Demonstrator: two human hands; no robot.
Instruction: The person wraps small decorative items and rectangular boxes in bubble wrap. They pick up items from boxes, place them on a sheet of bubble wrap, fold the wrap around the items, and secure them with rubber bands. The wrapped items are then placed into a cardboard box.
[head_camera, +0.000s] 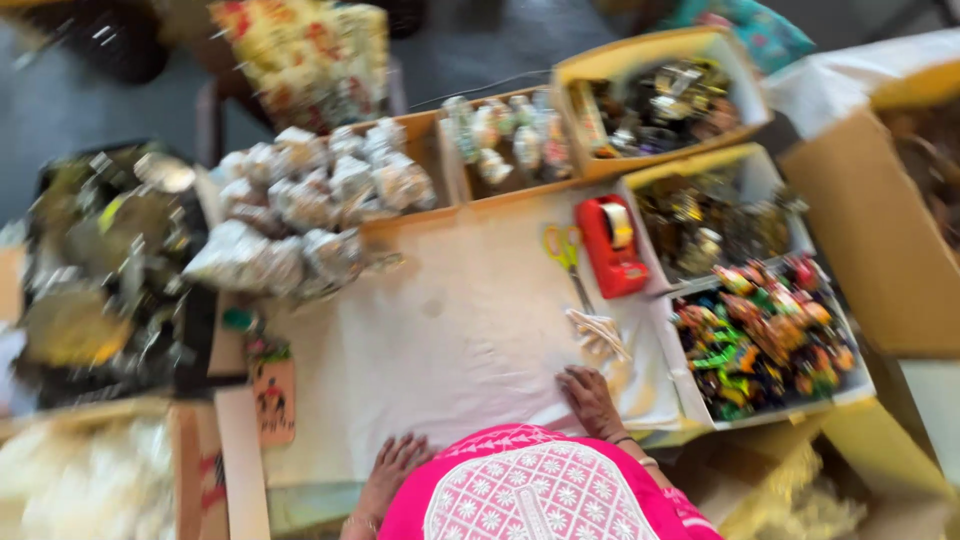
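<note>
Several open cardboard boxes ring the white work surface. At far centre, a shallow brown box (400, 175) holds clear-wrapped silver bundles (300, 200). Beside it to the right, a second brown box (505, 140) contains small pale wrapped items. Further right, a yellow-rimmed box (655, 95) holds dark, shiny pieces, with a white-walled box (720, 215) of similar contents just below. Nearest right, a white tray box (765, 340) carries multicoloured pieces. A small orange tag (272, 398) with a dark figure lies at left. Image blurred throughout.
</note>
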